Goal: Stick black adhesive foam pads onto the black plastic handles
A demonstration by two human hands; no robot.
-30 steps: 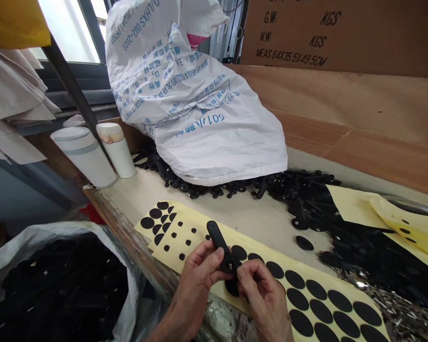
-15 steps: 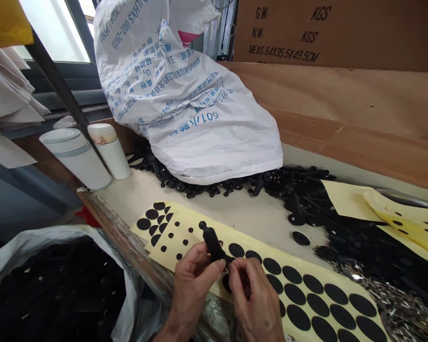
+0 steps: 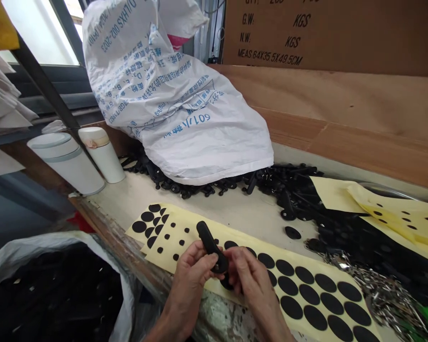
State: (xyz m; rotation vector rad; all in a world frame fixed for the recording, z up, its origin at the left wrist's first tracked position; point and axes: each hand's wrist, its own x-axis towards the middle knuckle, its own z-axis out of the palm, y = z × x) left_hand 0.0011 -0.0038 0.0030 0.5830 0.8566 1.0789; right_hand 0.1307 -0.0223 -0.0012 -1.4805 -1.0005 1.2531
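My left hand (image 3: pixel 187 280) grips an elongated black plastic piece (image 3: pixel 207 237) between thumb and fingers. The piece is tilted, with one narrow rounded end pointing up and a broader rounded end, bearing a small shiny spot, near my left thumb. My right hand (image 3: pixel 257 285) is closed right beside that broad end, fingertips pinched together; what they hold, if anything, is hidden. Both hands are above a yellow backing sheet (image 3: pixel 242 241) with rows of black round stickers (image 3: pixel 291 308). Left of it, another yellow sheet (image 3: pixel 169 244) has small dark holes or dots.
Black plastic parts (image 3: pixel 299 190) lie heaped under a white woven sack (image 3: pixel 207 147). Small metal pieces (image 3: pixel 381 292) are piled at right, near more yellow sheets (image 3: pixel 335 194). Two white flasks (image 3: pixel 105 159) stand at left. Below the table edge, an open sack (image 3: pixel 128 299) holds black items.
The black piece has turned over in my left hand: its knobbed end no longer shows on top and its broad end faces up. My right fingers have shifted slightly. The view has moved a little right.
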